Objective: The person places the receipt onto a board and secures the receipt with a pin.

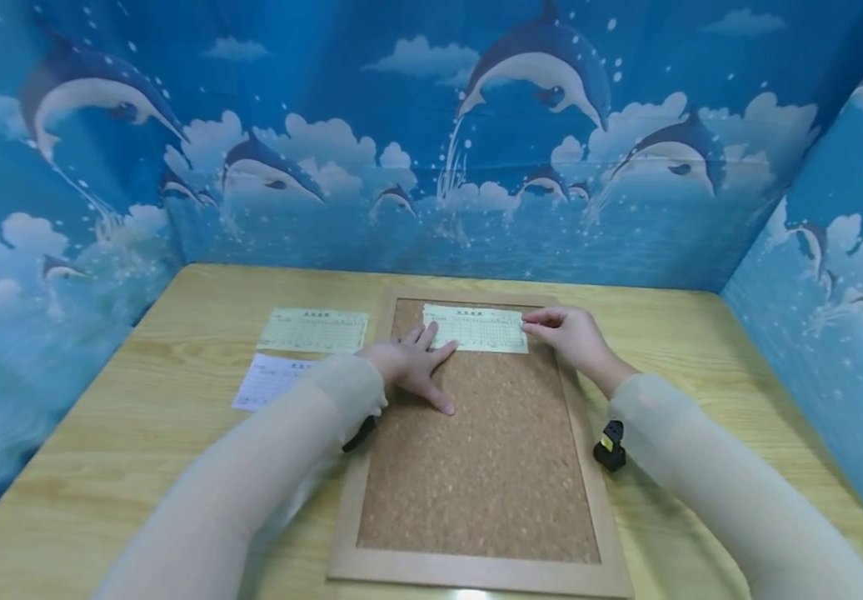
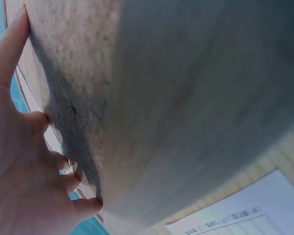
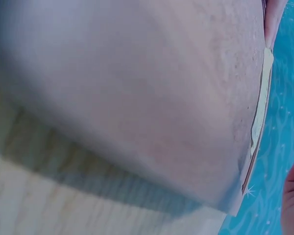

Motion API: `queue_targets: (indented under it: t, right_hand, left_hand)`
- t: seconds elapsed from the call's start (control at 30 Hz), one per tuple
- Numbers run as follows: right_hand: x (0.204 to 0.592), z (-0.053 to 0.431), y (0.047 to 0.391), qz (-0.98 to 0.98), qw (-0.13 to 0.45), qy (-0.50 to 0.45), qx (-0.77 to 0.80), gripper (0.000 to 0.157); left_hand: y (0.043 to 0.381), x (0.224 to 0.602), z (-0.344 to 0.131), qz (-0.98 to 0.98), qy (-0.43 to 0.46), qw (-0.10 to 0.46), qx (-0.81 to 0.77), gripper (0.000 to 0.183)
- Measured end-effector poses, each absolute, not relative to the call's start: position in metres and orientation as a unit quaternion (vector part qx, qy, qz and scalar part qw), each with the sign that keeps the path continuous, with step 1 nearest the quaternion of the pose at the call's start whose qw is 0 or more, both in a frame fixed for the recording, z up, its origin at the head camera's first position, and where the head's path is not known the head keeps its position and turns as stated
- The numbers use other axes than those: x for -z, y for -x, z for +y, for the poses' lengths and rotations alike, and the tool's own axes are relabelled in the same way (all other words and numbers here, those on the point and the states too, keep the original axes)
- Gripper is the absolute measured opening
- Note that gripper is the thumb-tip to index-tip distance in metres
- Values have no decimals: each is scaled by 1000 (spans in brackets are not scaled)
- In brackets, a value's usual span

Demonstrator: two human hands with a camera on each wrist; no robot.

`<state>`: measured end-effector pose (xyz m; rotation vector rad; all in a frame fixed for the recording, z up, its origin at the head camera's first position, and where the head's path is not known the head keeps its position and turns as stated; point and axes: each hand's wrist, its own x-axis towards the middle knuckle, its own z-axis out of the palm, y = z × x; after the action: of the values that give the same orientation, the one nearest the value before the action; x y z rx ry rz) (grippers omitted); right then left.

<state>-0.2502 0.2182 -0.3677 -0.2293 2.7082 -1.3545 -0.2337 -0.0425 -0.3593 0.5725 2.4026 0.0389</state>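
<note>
A pale green printed slip [image 1: 486, 331] lies across the top of a wood-framed cork board [image 1: 476, 467]. My left hand [image 1: 418, 367] is spread flat, fingertips pressing the slip's lower left part and thumb out on the cork. In the left wrist view the same hand [image 2: 19, 161] has its fingers resting along the board. At the slip's right edge, my right hand [image 1: 580, 340] pinches with thumb and index finger; I cannot tell whether something small is between them. The right wrist view shows only part of that hand [image 3: 293, 200] at its edge.
Left of the board, another green slip [image 1: 313, 331] and a white slip [image 1: 270, 379] lie on the wooden table [image 1: 132, 433], the white one partly hidden by my left sleeve. A blue dolphin-print curtain [image 1: 371, 225] hangs behind the table and at both sides.
</note>
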Motion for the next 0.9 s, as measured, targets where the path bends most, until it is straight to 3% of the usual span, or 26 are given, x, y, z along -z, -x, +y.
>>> queue_targets:
  t: [0.53, 0.9]
  right_hand:
    - [353, 209, 263, 899, 80, 80, 424, 34]
    - [353, 202, 282, 899, 166, 102, 392, 34]
  left_hand:
    - [235, 359, -41, 919, -227, 323, -3, 113]
    - [232, 359, -40, 919, -221, 326, -7, 112]
